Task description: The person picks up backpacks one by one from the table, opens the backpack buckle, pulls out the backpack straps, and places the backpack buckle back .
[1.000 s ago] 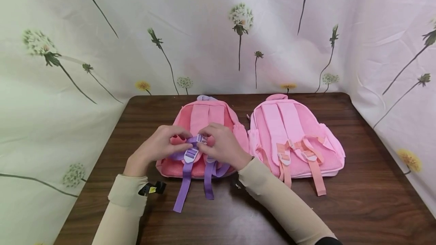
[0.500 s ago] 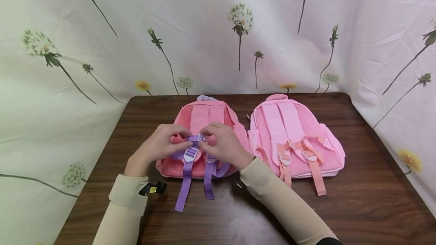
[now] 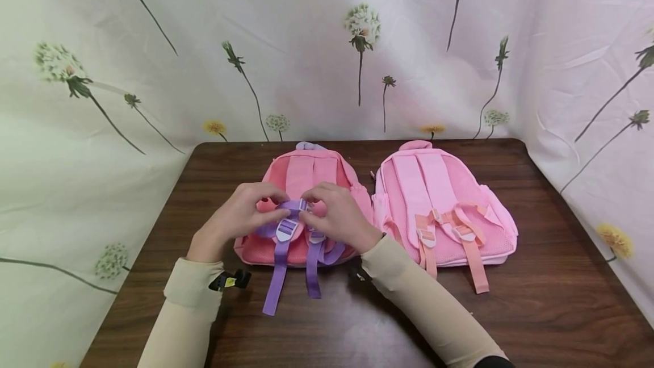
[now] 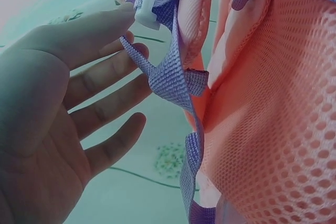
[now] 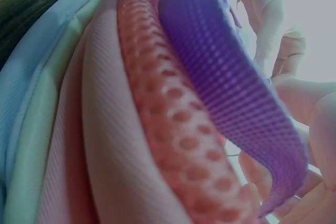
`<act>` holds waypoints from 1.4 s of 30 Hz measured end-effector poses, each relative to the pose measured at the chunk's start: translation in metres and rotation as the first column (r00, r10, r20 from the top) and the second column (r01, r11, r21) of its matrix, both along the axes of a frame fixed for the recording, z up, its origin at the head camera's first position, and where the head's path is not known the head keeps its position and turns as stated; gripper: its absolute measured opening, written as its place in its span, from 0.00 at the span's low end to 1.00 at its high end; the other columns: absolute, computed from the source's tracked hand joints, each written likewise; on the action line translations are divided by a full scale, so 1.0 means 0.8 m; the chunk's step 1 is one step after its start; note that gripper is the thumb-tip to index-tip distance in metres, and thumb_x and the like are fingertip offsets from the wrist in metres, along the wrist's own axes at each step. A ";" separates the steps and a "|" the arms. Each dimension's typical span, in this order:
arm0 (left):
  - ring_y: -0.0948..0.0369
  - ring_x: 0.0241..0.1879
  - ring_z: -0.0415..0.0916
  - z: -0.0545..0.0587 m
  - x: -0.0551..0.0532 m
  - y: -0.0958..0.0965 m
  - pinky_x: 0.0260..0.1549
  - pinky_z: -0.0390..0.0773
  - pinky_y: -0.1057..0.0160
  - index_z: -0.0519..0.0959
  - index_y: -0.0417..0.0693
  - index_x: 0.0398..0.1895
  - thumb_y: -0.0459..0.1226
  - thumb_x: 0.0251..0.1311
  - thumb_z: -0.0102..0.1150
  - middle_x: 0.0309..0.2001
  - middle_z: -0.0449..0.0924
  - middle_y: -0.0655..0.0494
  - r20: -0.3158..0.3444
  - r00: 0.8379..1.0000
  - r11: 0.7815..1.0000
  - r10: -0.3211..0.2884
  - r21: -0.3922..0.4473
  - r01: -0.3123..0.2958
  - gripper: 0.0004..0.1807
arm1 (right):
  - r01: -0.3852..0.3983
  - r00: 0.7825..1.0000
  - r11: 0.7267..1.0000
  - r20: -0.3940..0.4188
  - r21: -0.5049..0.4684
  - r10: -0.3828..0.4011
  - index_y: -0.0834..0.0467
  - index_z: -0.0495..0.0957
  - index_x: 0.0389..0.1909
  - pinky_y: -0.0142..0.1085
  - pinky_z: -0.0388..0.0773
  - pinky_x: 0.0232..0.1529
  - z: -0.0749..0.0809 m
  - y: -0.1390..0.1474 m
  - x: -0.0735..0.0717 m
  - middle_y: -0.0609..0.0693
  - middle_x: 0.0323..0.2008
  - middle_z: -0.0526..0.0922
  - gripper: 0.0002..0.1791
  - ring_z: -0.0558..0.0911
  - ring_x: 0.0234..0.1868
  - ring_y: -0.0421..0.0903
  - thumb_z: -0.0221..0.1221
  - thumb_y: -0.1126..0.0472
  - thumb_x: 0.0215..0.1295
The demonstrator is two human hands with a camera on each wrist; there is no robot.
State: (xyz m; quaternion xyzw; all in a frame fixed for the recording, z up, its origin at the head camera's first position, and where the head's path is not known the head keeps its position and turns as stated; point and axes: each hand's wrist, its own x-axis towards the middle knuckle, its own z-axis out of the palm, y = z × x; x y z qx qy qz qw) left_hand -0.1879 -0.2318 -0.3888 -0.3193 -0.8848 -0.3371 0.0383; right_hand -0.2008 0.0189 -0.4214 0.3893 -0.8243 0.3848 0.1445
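Note:
A coral-pink backpack lies on the table with its mesh back and padded shoulder straps facing up. Over its lower half, my left hand pinches a purple webbing strap between thumb and fingertips. My right hand holds the pale plastic buckle on that strap. Just below sits a white strap adjuster, with a loose purple strap end hanging toward the front. In the left wrist view, the other fingers of the left hand are spread behind the webbing.
To the right lies a lighter pink backpack, back up, with orange straps and a buckle joining them across its front. Both bags rest on a dark wooden table. A dandelion-print cloth hangs behind and around it.
Both hands have shifted slightly up and to the right with the purple strap and buckle. A longer stretch of strap shows between them now. The bags have stayed in place.

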 end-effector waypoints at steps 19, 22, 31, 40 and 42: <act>0.63 0.39 0.80 -0.002 -0.004 -0.002 0.45 0.84 0.52 0.88 0.50 0.45 0.35 0.57 0.79 0.39 0.86 0.63 0.032 0.999 1.000 -0.004 -0.009 0.005 0.14 | -0.014 1.000 1.000 0.001 0.005 0.014 0.60 0.87 0.47 0.40 0.81 0.46 0.005 0.001 -0.001 0.51 0.41 0.88 0.14 0.85 0.42 0.47 0.73 0.60 0.62; 0.63 0.39 0.79 -0.003 -0.006 -0.004 0.43 0.83 0.58 0.88 0.50 0.46 0.36 0.58 0.78 0.40 0.87 0.64 0.023 1.000 1.000 -0.021 0.014 0.021 0.13 | -0.015 1.000 1.000 -0.009 0.000 0.015 0.60 0.87 0.46 0.40 0.81 0.45 0.003 0.001 -0.002 0.52 0.40 0.88 0.14 0.85 0.41 0.47 0.73 0.60 0.62; 0.61 0.38 0.79 -0.007 -0.007 -0.008 0.41 0.82 0.61 0.87 0.54 0.44 0.36 0.65 0.73 0.38 0.86 0.65 0.113 0.993 0.998 -0.023 0.056 0.017 0.07 | -0.025 1.000 1.000 -0.013 -0.009 0.025 0.60 0.87 0.46 0.41 0.80 0.44 0.001 0.001 -0.002 0.53 0.40 0.88 0.14 0.85 0.40 0.51 0.74 0.60 0.61; 0.60 0.36 0.77 -0.008 -0.009 0.000 0.40 0.81 0.60 0.88 0.52 0.41 0.34 0.66 0.70 0.34 0.85 0.63 0.159 0.987 0.999 0.036 0.012 -0.038 0.04 | -0.029 1.000 1.000 -0.009 -0.010 0.028 0.60 0.87 0.47 0.41 0.80 0.44 0.000 0.000 -0.001 0.52 0.40 0.87 0.15 0.85 0.41 0.52 0.74 0.60 0.61; 0.59 0.36 0.77 -0.008 -0.010 0.002 0.40 0.80 0.59 0.88 0.52 0.40 0.34 0.67 0.70 0.34 0.85 0.63 0.163 0.986 0.999 0.042 0.005 -0.044 0.03 | -0.028 1.000 1.000 -0.003 -0.008 0.028 0.60 0.87 0.48 0.41 0.80 0.44 0.000 0.000 -0.001 0.52 0.40 0.87 0.15 0.85 0.41 0.52 0.74 0.60 0.61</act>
